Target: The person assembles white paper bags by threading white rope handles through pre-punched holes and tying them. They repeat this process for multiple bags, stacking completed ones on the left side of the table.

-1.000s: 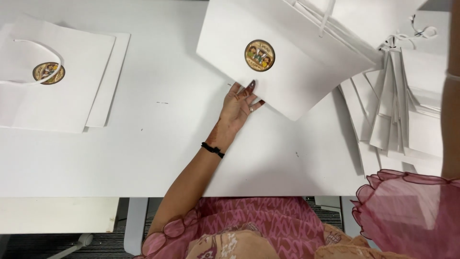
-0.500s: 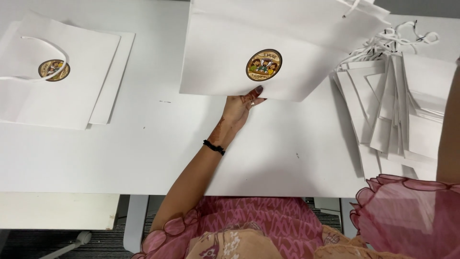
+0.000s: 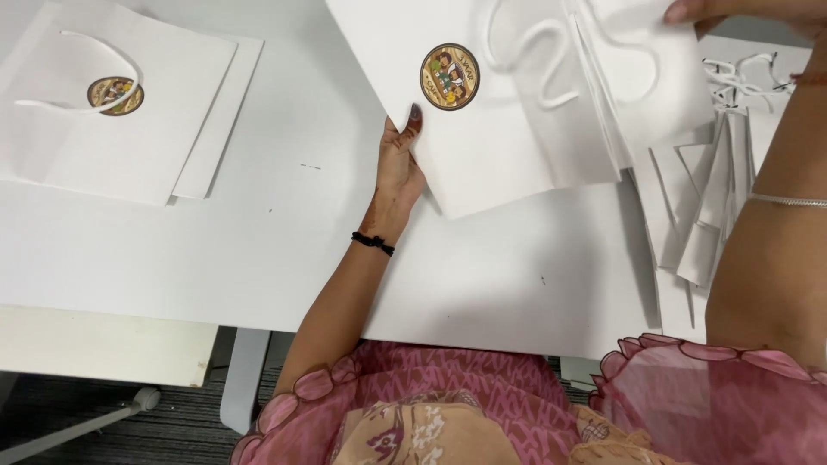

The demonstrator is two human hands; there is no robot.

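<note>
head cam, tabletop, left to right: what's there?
Flat white paper bag with a round sticker → left hand gripping the edge of a white bag with a round sticker → right hand at that bag's top right → pile of folded white bags.

Held bag [image 3: 517, 103] centre — stacks left [image 3: 129, 112], right [image 3: 724, 172].

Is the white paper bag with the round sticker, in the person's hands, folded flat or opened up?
Folded flat. The paper bag shows as one flat sheet, its side pleats pressed together; the left hand holds its edge.
</note>
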